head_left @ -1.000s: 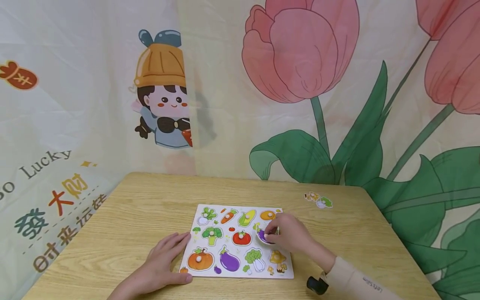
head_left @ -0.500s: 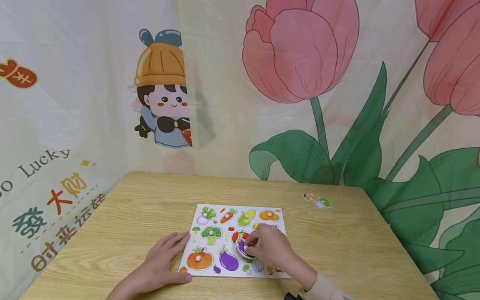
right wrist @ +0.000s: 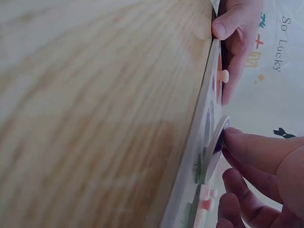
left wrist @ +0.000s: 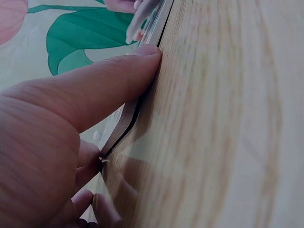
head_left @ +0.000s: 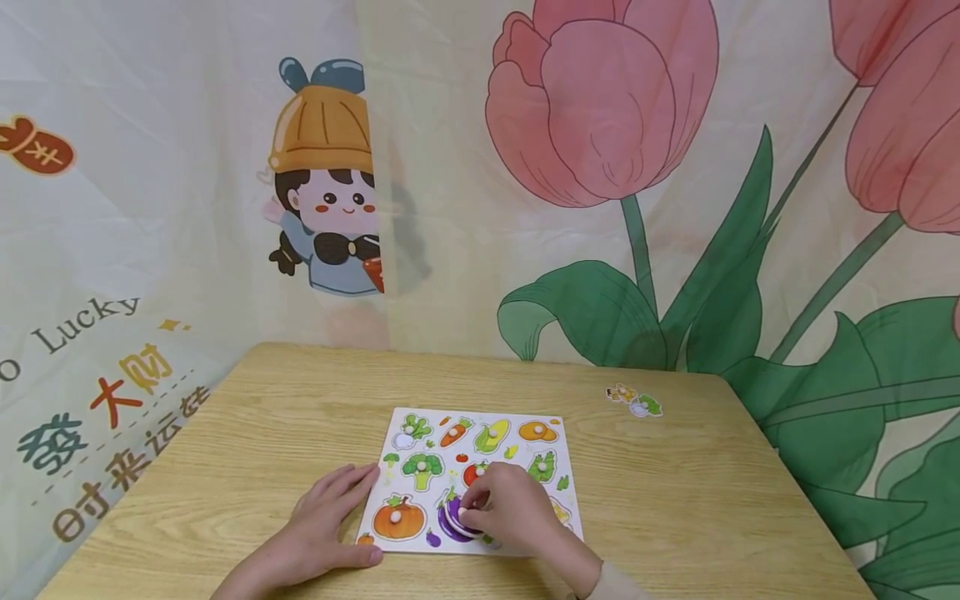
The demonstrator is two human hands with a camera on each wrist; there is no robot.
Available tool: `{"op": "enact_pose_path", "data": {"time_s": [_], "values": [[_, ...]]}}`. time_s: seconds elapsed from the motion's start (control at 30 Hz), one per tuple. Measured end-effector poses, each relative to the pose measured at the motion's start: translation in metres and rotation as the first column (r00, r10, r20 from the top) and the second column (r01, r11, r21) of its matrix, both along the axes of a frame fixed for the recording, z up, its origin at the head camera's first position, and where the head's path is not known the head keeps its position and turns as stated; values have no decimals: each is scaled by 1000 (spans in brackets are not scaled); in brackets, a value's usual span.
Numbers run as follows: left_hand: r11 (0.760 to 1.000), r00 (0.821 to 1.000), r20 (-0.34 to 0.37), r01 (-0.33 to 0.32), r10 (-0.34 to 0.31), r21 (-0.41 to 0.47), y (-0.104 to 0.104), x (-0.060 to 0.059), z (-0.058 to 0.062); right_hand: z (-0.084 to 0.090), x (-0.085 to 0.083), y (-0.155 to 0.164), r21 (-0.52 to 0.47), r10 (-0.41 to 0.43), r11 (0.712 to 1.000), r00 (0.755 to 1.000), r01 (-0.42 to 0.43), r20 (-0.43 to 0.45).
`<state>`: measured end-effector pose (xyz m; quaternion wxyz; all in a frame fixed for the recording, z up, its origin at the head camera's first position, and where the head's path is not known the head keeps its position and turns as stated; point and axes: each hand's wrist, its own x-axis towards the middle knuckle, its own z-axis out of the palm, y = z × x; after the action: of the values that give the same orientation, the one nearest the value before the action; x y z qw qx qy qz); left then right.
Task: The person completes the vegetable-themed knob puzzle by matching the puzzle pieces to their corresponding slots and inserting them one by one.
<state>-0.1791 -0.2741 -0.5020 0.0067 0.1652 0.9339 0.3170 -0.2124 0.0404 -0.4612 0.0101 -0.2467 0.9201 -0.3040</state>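
A white vegetable puzzle board (head_left: pixel 384 487) lies flat on the table. My right hand (head_left: pixel 517 508) pinches the eggplant puzzle piece (right wrist: pixel 219 142) at its knob between thumb and fingers. In the right wrist view the piece tilts, its lower edge against the board. From the head view it overlaps the printed purple eggplant (head_left: pixel 446 515) in the front row. My left hand (head_left: pixel 322 521) rests at the board's left side, fingers along that edge and thumb (left wrist: pixel 137 59) at the front left corner. The right hand hides part of the board's front row.
Knobbed pieces sit in the board, among them a pumpkin (head_left: pixel 401 522), broccoli (head_left: pixel 423 475), carrot (head_left: pixel 454 433) and corn (head_left: pixel 492 437). Two loose pieces, a mushroom one (head_left: pixel 622 392) and a leafy green-and-white one (head_left: pixel 646 406), lie at the table's back right. A printed curtain hangs behind.
My right hand has carried the eggplant piece from the board's right side leftward and toward the front, across the tomato, to the printed eggplant. The left hand has stayed in place.
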Motion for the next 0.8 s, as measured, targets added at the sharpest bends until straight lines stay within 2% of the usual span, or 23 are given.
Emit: {"op": "enact_pose_path", "data": {"time_s": [0.27, 0.8], "values": [[1000, 1000, -4, 3, -3, 9, 1, 0, 2, -6, 1, -6, 12, -2, 1000, 1000, 2, -14], [1000, 1000, -11, 10, -10, -6, 0, 2, 3, -12, 1, -10, -42, -2, 999, 999, 3, 38]]}}
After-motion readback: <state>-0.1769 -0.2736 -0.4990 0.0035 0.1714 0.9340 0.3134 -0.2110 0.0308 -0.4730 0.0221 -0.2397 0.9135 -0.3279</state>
